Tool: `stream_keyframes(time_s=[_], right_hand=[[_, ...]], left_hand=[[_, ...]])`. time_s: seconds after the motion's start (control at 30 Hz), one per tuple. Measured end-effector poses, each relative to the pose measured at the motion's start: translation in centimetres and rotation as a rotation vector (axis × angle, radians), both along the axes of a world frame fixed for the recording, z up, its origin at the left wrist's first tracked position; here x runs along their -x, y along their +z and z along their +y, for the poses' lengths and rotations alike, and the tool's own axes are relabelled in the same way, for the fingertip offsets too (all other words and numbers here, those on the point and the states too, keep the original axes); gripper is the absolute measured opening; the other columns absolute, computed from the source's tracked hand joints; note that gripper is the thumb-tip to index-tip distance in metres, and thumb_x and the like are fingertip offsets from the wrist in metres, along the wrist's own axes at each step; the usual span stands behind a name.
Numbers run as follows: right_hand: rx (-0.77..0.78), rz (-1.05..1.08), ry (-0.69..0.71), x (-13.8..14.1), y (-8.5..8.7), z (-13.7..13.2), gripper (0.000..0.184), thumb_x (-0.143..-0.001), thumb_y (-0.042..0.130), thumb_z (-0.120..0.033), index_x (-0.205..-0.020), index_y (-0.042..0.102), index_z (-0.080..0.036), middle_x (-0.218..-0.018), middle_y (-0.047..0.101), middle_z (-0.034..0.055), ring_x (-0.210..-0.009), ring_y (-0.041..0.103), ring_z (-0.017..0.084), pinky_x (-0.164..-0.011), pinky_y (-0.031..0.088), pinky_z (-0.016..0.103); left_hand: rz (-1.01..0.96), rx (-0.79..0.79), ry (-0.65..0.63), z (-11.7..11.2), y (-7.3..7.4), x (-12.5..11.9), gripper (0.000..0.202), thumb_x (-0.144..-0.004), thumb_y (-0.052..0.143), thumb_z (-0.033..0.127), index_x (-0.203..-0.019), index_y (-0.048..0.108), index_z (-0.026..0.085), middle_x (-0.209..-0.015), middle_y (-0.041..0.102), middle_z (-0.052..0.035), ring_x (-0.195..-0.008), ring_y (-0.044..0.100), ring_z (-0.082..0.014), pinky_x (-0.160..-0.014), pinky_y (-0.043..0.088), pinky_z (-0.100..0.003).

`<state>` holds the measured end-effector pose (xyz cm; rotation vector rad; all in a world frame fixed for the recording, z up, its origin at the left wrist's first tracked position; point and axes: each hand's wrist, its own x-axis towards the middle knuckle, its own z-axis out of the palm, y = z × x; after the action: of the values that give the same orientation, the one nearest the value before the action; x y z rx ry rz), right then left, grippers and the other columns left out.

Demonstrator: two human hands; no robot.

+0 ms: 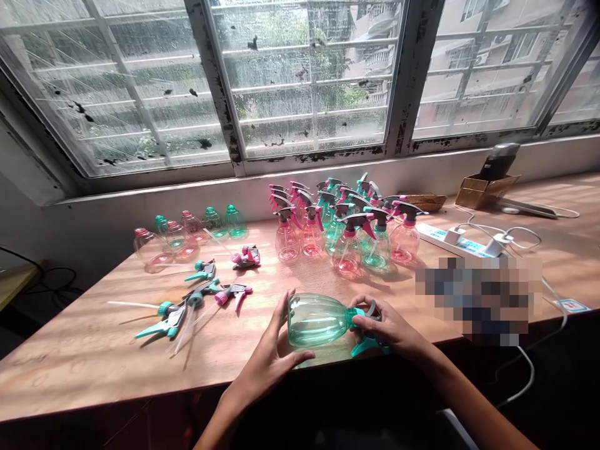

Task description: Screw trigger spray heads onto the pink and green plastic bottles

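Observation:
A clear green spray bottle (319,320) lies sideways in the air above the table's front edge, its base to the left. My left hand (272,344) is around the base, fingers on the far side and the thumb stretched out below. At the neck, my right hand (382,322) grips the teal and grey spray head, whose teal trigger (368,345) points down. Several loose spray heads (169,319) with thin tubes lie on the table to the left, teal and pink. Behind them stand several headless bottles (175,237), pink and green.
Several bottles with spray heads (349,247) stand grouped at the back middle of the wooden table (94,356). To their right are a white power strip (462,240) with plugs and cables, a cardboard box (487,187), and a blurred patch (482,297). Windows line the back wall.

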<state>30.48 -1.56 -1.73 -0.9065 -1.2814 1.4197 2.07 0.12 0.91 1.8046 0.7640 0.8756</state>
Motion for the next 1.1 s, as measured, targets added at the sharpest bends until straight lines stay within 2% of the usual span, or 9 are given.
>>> stream_keyframes(time_s=[0.1,0.27,0.5,0.57,0.67,0.73,0.83,0.93,1.1], right_hand=[[-0.009,-0.010,-0.011,0.0,-0.3,0.1,0.032,-0.088,0.076,-0.040,-0.106,0.060,-0.020,-0.075,0.073,-0.0003,-0.067,0.067,0.016,-0.066,0.050,0.027],[-0.021,-0.012,-0.021,-0.2,-0.8,0.5,0.033,-0.088,0.077,-0.040,-0.106,0.060,-0.019,-0.072,0.073,-0.0006,-0.065,0.068,0.016,-0.063,0.050,0.026],[-0.043,-0.017,0.009,-0.2,-0.7,0.4,0.031,-0.088,0.077,-0.039,-0.105,0.061,-0.019,-0.075,0.074,0.0002,-0.065,0.068,0.015,-0.064,0.051,0.025],[-0.040,-0.015,0.006,-0.2,-0.7,0.4,0.031,-0.088,0.077,-0.039,-0.105,0.061,-0.019,-0.075,0.074,0.0002,-0.065,0.068,0.015,-0.064,0.051,0.025],[-0.029,-0.010,-0.002,-0.2,-0.7,0.5,0.032,-0.087,0.077,-0.040,-0.105,0.061,-0.019,-0.073,0.074,-0.0002,-0.065,0.068,0.016,-0.064,0.051,0.026],[-0.026,-0.012,-0.001,-0.2,-0.7,0.5,0.032,-0.087,0.077,-0.040,-0.105,0.060,-0.019,-0.072,0.074,-0.0004,-0.065,0.069,0.017,-0.064,0.052,0.026],[-0.030,-0.027,0.013,-0.2,-0.7,0.5,0.032,-0.087,0.077,-0.040,-0.105,0.061,-0.019,-0.074,0.074,0.0002,-0.066,0.069,0.017,-0.065,0.052,0.027],[-0.033,-0.034,0.016,-0.2,-0.6,0.4,0.031,-0.087,0.077,-0.040,-0.104,0.061,-0.019,-0.075,0.074,0.0004,-0.065,0.068,0.016,-0.064,0.051,0.027],[-0.031,-0.032,0.007,-0.2,-0.5,0.4,0.033,-0.086,0.077,-0.042,-0.104,0.061,-0.019,-0.073,0.074,0.0001,-0.065,0.068,0.017,-0.065,0.051,0.027]], left_hand=[[0.014,-0.005,-0.006,0.2,-0.1,0.1,0.090,-0.090,0.074,0.028,-0.158,0.018,0.041,-0.169,0.017,-0.0052,-0.154,0.018,-0.0347,-0.124,0.025,-0.053],[0.000,-0.032,-0.002,0.5,-1.2,0.4,0.082,-0.096,0.065,0.032,-0.159,0.012,0.043,-0.171,0.006,-0.0040,-0.154,0.018,-0.0353,-0.121,0.031,-0.051],[-0.003,0.052,-0.024,-0.3,0.6,-0.5,0.100,-0.092,0.072,0.028,-0.159,-0.001,0.042,-0.166,0.027,-0.0077,-0.145,0.041,-0.0317,-0.119,0.038,-0.046],[0.017,0.038,-0.021,-0.3,0.6,-0.5,0.096,-0.093,0.069,0.028,-0.159,0.002,0.042,-0.166,0.026,-0.0067,-0.147,0.038,-0.0311,-0.120,0.036,-0.046],[0.005,-0.019,0.000,-0.1,-0.1,-0.2,0.086,-0.095,0.067,0.029,-0.159,0.010,0.043,-0.169,0.013,-0.0031,-0.153,0.022,-0.0314,-0.121,0.032,-0.046],[-0.028,-0.025,0.008,0.1,-0.6,-0.1,0.080,-0.097,0.063,0.031,-0.159,0.014,0.043,-0.170,0.010,-0.0029,-0.154,0.020,-0.0318,-0.121,0.031,-0.047],[-0.027,0.028,0.007,0.2,-0.7,-0.2,0.091,-0.092,0.070,0.030,-0.160,0.009,0.041,-0.167,0.020,-0.0075,-0.149,0.033,-0.0323,-0.120,0.033,-0.048],[-0.013,0.093,0.010,-0.1,0.0,-0.4,0.106,-0.086,0.077,0.028,-0.160,0.002,0.038,-0.164,0.028,-0.0104,-0.148,0.035,-0.0338,-0.120,0.033,-0.050],[-0.010,0.086,0.007,-0.1,0.3,-0.5,0.095,-0.091,0.071,0.029,-0.161,0.007,0.036,-0.162,0.033,-0.0103,-0.147,0.036,-0.0343,-0.118,0.037,-0.050]])
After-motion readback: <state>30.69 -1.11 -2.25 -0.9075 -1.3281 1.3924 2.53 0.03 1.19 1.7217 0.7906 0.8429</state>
